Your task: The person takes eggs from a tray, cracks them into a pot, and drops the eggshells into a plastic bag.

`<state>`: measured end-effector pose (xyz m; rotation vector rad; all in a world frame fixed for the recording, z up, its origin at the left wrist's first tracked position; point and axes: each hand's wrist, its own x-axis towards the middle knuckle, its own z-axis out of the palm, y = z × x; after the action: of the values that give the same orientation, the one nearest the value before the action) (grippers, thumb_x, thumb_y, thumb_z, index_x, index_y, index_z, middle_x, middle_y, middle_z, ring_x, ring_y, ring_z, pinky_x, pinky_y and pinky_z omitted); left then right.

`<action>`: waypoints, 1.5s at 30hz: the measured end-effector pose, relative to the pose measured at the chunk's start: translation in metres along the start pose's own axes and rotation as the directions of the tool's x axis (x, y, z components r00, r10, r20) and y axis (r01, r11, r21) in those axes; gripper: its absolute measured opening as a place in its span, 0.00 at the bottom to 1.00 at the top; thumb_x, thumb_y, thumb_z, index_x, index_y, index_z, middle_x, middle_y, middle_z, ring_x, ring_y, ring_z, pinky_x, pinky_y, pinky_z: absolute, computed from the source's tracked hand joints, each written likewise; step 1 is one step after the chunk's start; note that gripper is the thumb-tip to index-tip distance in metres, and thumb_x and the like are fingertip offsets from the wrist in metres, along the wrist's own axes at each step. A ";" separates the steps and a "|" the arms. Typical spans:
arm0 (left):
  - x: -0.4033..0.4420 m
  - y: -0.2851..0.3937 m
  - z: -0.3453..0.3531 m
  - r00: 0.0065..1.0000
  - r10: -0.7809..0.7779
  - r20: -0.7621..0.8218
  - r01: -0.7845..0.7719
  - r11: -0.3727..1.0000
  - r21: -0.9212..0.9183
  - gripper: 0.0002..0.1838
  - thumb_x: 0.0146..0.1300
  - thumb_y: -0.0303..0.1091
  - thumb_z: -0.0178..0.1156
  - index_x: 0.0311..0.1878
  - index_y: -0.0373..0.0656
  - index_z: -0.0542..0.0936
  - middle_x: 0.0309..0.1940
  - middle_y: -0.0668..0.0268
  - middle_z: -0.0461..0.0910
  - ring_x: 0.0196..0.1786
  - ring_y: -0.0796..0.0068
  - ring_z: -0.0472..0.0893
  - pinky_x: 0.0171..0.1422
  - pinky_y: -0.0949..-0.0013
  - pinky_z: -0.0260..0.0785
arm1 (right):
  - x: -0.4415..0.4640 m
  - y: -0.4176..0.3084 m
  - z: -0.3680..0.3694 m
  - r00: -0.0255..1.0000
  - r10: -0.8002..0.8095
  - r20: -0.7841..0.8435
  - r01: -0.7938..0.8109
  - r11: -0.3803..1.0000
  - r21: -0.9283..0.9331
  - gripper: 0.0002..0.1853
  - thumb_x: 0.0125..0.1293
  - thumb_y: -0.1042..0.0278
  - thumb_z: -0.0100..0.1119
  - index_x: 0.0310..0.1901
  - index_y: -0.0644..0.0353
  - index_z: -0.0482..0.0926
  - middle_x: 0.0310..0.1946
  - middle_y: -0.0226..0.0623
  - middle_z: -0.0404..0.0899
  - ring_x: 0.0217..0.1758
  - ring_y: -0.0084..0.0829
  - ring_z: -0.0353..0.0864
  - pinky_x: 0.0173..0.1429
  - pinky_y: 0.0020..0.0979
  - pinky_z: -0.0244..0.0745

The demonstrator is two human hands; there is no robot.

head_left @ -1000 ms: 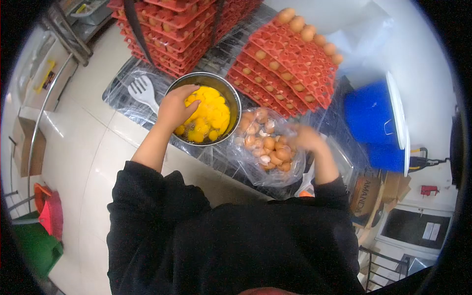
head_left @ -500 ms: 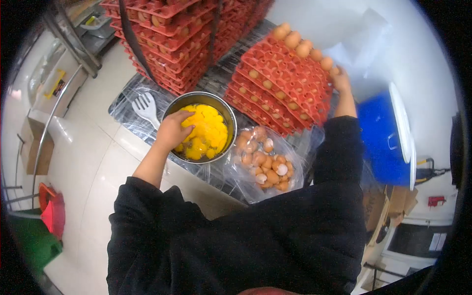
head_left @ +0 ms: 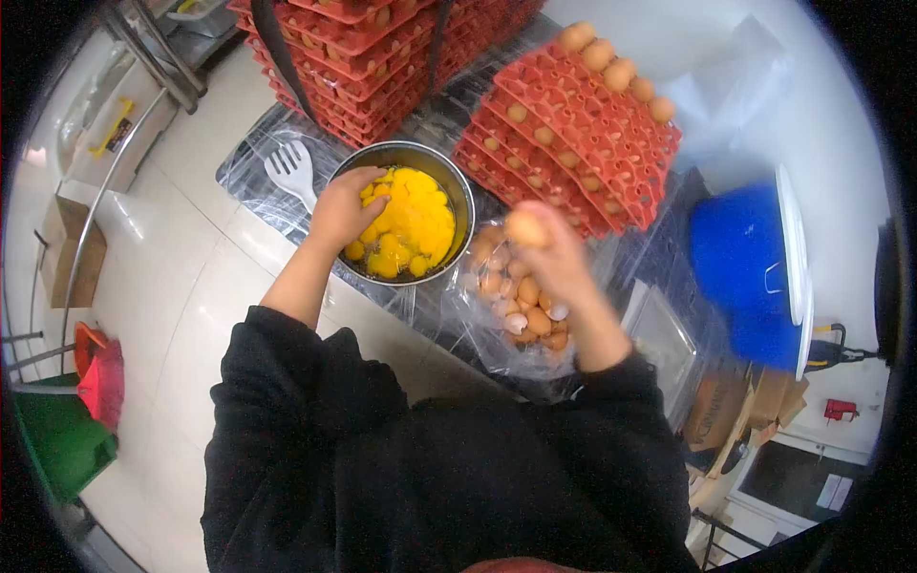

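My right hand point(head_left: 564, 263) grips a brown egg point(head_left: 526, 229) above a clear plastic bag point(head_left: 497, 349) of cracked eggshells point(head_left: 535, 320); the hand is slightly blurred. At the left rim of a round metal pot point(head_left: 467, 205), my left hand point(head_left: 346, 212) is open, its fingers reaching over the inside. Many yellow yolks point(head_left: 415, 215) lie in the pot. To the right, a row of whole eggs point(head_left: 619, 74) sits along the far edge of the top tray in a stack of red egg trays point(head_left: 573, 124), whose lower layers hold more eggs.
A white slotted spatula point(head_left: 289, 172) lies left of the pot on the plastic-wrapped table point(head_left: 250, 181). Behind stands a tall strapped stack of red egg trays point(head_left: 353, 67). On the right are a blue bin point(head_left: 745, 253) with a white lid and a clear lid-like sheet point(head_left: 664, 339).
My right hand has taken an egg from the end of the row and brought it left and nearer, over the shell bag. My left hand stays at the pot.
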<state>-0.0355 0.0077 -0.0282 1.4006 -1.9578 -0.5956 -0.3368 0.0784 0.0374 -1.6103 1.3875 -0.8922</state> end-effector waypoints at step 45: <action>-0.002 0.019 -0.011 0.970 0.234 0.067 -0.217 0.957 -0.194 0.24 0.49 0.33 0.65 0.52 0.43 0.76 0.51 0.57 0.76 0.51 0.61 0.76 0.56 0.65 0.68 | 0.043 -0.014 0.080 0.748 0.391 0.536 -0.652 0.286 0.702 0.15 0.63 0.63 0.51 0.49 0.59 0.72 0.33 0.34 0.77 0.22 0.24 0.75 0.25 0.23 0.75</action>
<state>-0.0395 0.0158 -0.0083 1.0352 -2.0394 -0.7225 -0.2528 0.0474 0.0167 -0.3561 0.8835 -0.7143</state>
